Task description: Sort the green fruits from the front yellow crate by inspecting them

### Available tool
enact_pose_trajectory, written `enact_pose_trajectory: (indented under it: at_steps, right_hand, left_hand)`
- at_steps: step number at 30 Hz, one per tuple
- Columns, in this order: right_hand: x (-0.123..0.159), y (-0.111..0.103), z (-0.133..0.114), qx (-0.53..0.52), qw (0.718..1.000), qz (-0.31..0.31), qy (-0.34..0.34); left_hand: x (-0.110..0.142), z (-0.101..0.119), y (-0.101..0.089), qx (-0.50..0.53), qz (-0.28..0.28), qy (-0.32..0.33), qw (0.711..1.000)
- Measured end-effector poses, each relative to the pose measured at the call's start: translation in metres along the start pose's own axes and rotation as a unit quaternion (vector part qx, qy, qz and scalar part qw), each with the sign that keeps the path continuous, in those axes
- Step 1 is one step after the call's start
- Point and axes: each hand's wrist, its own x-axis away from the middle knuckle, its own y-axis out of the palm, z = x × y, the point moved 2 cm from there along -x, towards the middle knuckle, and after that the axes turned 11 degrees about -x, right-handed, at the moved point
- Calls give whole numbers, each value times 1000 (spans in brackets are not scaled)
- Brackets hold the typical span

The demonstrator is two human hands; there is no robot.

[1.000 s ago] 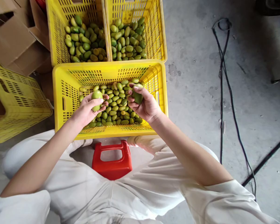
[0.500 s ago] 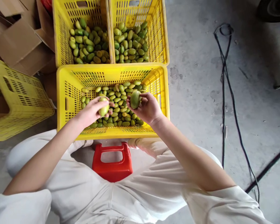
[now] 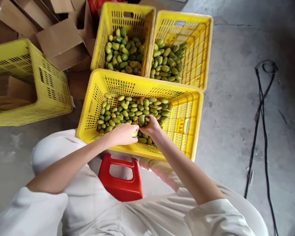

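Over the front yellow crate my two hands are close together. My left hand is closed around a pale green oval fruit, which is mostly hidden by the fingers. My right hand holds a darker green oval fruit at its fingertips. Beneath them, many green and yellowish oval fruits cover the bottom of the crate.
Two yellow crates, left and right, hold similar fruit behind the front one. Another yellow crate with cardboard inside stands at left, near cardboard boxes. A red stool is between my legs; a black cable lies right.
My hands have come closer together, lower over the fruit, each still with a fruit. The view has turned, so the crates appear shifted right and tilted.
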Motion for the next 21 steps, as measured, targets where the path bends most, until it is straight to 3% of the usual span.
enact_pose_trajectory:
  at_steps: [1, 5, 7, 8, 9, 11, 13, 15, 16, 19, 20, 21]
  right_hand:
    - [-2, 27, -6, -2, 1000, -20, -7]
    - [-6, 136, -56, -24, 971, -205, -120]
    - [-7, 159, -76, -2, 951, -263, -163]
    - [-8, 157, -80, 6, 950, -261, -173]
    - [-9, 147, -80, 15, 948, -263, -178]
    - [-11, 103, -69, 10, 951, -242, -191]
    - [-13, 40, -47, 46, 958, -176, -219]
    - [-11, -27, -22, 217, 936, -67, -269]
    - [-10, -58, -10, 337, 894, 2, -295]
    - [-3, -123, 20, 648, 682, 87, -329]
    - [-2, -136, 28, 698, 631, 108, -322]
    - [-1, -146, 33, 724, 602, 122, -313]
  left_hand:
    - [0, -2, 2, -26, -3, 8, 1000]
    - [1, -7, 4, -63, -19, 28, 997]
    - [2, -9, 3, -65, -15, 20, 998]
    - [3, -8, 2, -65, -10, 20, 998]
    - [4, -8, 1, -65, -4, 20, 998]
    - [5, -7, 0, -56, 7, 19, 998]
    - [4, -6, -1, -32, 13, 9, 999]
    - [1, -8, 0, 0, 22, 0, 1000]
    - [-2, -10, 1, 17, 30, -2, 999]
    - [-15, -16, 6, 88, 72, -6, 993]
    - [-19, -18, 9, 127, 86, -13, 988]
    - [-23, -20, 13, 175, 94, -27, 980]
